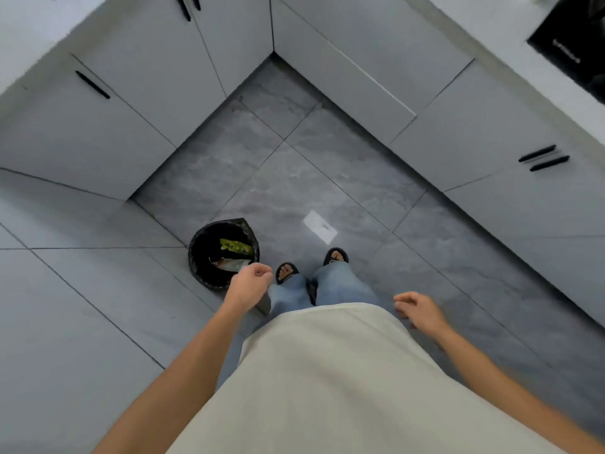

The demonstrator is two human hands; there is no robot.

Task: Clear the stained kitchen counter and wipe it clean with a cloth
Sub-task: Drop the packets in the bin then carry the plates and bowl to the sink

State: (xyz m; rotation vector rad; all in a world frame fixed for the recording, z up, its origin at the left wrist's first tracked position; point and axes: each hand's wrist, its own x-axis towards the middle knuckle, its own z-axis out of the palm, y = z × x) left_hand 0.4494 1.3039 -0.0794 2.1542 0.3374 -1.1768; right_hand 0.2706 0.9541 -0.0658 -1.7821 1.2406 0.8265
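Observation:
I look straight down at the grey tiled floor. A black trash bin (206, 257) with a black liner stands by my left foot; a green-yellow wrapper (236, 246) and a silvery scrap (229, 264) lie inside. My left hand (249, 283) hangs just beside the bin's near rim, fingers loosely curled, holding nothing. My right hand (420, 310) hangs at my right side, fingers relaxed and empty. Only the white counter edge (510, 26) shows at the top right. No cloth is in view.
Grey cabinet fronts (137, 126) with black handles form an inner corner ahead. A black cooktop (576, 44) sits on the counter at the far right. My feet in dark sandals (286, 271) stand on the floor near a bright light reflection (320, 226).

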